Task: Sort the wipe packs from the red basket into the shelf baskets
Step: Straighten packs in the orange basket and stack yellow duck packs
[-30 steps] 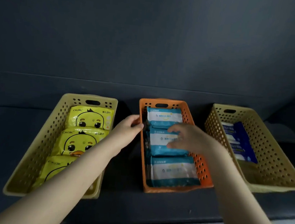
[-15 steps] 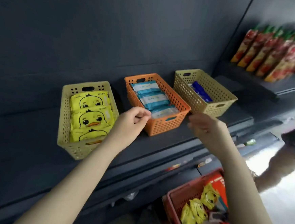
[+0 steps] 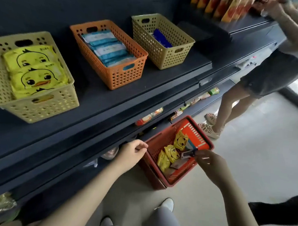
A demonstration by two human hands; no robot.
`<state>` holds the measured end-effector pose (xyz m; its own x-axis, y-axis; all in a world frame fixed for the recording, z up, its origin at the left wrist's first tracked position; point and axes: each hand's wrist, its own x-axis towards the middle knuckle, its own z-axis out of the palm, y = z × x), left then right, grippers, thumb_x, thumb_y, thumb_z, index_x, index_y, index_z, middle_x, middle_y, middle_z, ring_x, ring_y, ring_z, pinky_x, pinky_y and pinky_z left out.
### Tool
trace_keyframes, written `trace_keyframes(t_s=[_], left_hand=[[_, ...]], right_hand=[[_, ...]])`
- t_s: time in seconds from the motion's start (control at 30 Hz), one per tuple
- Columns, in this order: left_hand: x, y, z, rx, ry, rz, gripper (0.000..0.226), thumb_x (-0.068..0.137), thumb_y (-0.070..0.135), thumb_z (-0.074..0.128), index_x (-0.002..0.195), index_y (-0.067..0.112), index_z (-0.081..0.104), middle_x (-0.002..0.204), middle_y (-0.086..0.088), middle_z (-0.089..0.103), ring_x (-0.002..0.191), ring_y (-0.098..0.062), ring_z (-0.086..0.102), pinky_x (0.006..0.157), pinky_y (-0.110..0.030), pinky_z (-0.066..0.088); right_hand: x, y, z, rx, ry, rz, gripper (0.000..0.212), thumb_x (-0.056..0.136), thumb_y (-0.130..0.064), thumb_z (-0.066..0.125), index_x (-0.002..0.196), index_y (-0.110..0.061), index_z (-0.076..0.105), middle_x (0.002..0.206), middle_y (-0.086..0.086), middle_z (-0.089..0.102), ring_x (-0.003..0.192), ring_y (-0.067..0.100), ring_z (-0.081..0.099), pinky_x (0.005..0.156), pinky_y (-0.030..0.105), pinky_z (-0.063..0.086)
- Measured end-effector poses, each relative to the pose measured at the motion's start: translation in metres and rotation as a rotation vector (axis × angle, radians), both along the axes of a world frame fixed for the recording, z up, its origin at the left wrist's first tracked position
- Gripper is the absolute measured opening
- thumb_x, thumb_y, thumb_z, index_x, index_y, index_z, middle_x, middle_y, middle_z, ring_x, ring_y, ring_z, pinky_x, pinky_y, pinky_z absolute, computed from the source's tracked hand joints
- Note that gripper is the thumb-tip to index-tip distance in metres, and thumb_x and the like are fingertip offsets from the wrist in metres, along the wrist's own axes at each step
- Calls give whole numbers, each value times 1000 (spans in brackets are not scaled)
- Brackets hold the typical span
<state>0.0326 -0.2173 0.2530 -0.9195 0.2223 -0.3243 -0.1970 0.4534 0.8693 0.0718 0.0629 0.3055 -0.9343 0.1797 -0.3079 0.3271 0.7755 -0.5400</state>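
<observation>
Wipe packs [image 3: 172,153] in red basket [image 3: 162,140], btwn both hands

Three baskets [image 3: 111,56] sit side by side on the shelf [image 3: 165,78]; below, the floor basket [image 3: 203,138] holds packs [image 3: 172,152].

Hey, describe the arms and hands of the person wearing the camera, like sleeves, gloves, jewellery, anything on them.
Both arms are bare for as far as the picture shows, with no sleeves in view. The left hand and the right hand wear no gloves. No watch, bracelet or ring shows on either one, though the right hand is slightly blurred. Lower down, the person wears grey trousers and light shoes.
</observation>
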Motion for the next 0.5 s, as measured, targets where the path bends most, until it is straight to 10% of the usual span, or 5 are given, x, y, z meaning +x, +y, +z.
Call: trace_keyframes(t_s=[0.13,0.33,0.5], left_hand=[[-9,49,-38,-31,-114,8,12,93,17,59,101,16,67,96,4,68,86,-5,60,69,-2,41],[-40,127,-116,-53,-356,153,10,92,18,58,91,27,64,97,1,67,97,-15,64,92,-36,51],[-74,184,-199,-92,-512,271,15,93,21,58,107,18,63,102,3,64,101,-13,60,88,-27,46]], right_hand=[[-20,48,-39,-16,-57,-50,16,89,-20,65,91,-36,65,90,-6,69,73,4,58,56,6,40],[-91,130,-123,-47,-199,-35,15,92,-15,59,104,-16,68,107,6,70,86,20,62,67,23,42],[-158,176,-221,-49,-306,-34,25,92,-12,57,116,-8,64,112,9,67,89,24,61,64,24,43]])
